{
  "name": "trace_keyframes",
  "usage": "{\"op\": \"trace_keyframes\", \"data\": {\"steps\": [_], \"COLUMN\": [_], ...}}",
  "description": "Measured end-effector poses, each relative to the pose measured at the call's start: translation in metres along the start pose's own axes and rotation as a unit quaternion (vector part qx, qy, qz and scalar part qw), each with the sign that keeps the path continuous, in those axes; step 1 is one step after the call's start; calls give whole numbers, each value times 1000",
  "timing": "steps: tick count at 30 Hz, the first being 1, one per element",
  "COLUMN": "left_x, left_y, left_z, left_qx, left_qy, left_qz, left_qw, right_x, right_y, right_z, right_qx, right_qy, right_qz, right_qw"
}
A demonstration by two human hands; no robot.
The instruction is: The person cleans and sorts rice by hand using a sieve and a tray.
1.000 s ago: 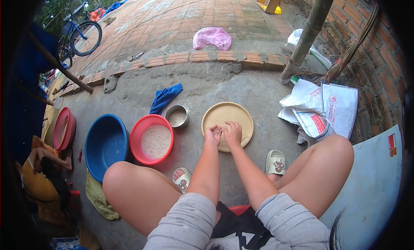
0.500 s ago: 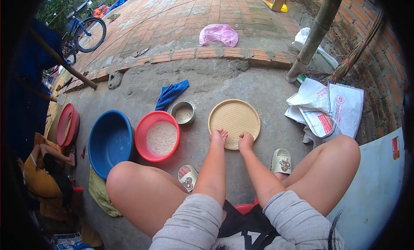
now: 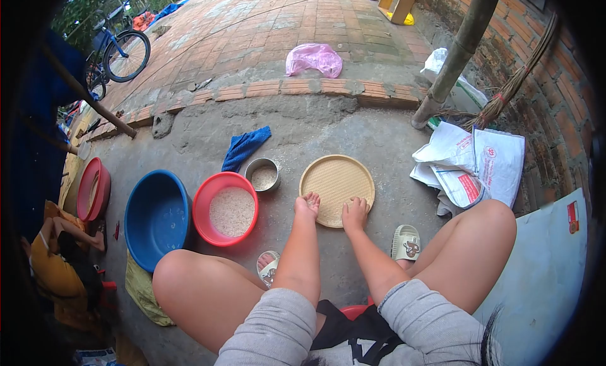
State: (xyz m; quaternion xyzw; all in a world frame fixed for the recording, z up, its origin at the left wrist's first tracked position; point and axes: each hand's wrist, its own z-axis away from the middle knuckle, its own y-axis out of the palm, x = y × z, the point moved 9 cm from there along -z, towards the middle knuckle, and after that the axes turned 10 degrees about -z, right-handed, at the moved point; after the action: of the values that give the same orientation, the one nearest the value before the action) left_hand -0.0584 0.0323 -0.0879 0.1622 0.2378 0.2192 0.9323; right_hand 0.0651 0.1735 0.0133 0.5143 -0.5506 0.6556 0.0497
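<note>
A round woven bamboo tray (image 3: 339, 178) rests on the concrete in front of me, between my feet. At its near left rim my left hand (image 3: 307, 205) is turned palm up, fingers loosely stretched; whether a few grains lie in the palm is too small to tell. My right hand (image 3: 355, 214) is palm down over the tray's near right part, fingers spread and touching its surface. Left of the tray stand a metal pot (image 3: 263, 175) with some grain in it and a red basin (image 3: 225, 208) holding white rice grains.
A blue basin (image 3: 158, 221) stands farther left, with a blue cloth (image 3: 246, 147) behind the pot. White printed sacks (image 3: 499, 164) lie at right beside a bamboo post (image 3: 457, 60). A pink plastic bag (image 3: 314, 60) lies beyond the brick edge. Another person (image 3: 60, 265) sits at far left.
My right hand has gone from closed fingers at the tray's near rim to spread fingers on its surface. The left hand stays palm up by the rim. The whole view has shifted slightly.
</note>
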Motion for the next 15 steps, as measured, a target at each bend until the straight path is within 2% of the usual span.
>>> {"op": "trace_keyframes", "data": {"steps": [2, 3, 5, 7, 8, 9, 10, 11, 13, 15], "left_x": [-31, -52, -101, -127, -132, -135, -134, -123, -103, -40], "left_y": [1, 3, 16, 13, 5, -3, -16, -25, -33, -51], "left_z": [-4, -4, 7, 32, 59, 82, 93, 88, 93, 21], "left_qx": [-26, -44, -3, -113, -216, -314, -418, -421, -389, -240], "left_qy": [33, 60, 148, 214, 243, 268, 304, 303, 320, 206], "left_qz": [61, 96, 194, 101, 17, -69, -120, -121, -251, -165], "left_qw": [997, 993, 970, 965, 946, 908, 848, 846, 826, 934], "right_x": [-13, -11, -11, -10, -7, -11, -15, -17, -15, -23], "right_y": [-3, 2, 11, 18, 16, 18, 22, 26, 28, 30], "right_z": [8, 13, 22, 21, 21, 22, 21, 19, 16, 14], "right_qx": [13, 43, 81, 95, 84, 92, 99, 104, 118, 97], "right_qy": [6, -28, -58, -42, -52, -49, -53, -57, -37, 1], "right_qz": [47, 63, 84, 66, 52, 55, 44, 31, 28, -7], "right_qw": [999, 997, 991, 992, 994, 993, 993, 992, 992, 995]}}
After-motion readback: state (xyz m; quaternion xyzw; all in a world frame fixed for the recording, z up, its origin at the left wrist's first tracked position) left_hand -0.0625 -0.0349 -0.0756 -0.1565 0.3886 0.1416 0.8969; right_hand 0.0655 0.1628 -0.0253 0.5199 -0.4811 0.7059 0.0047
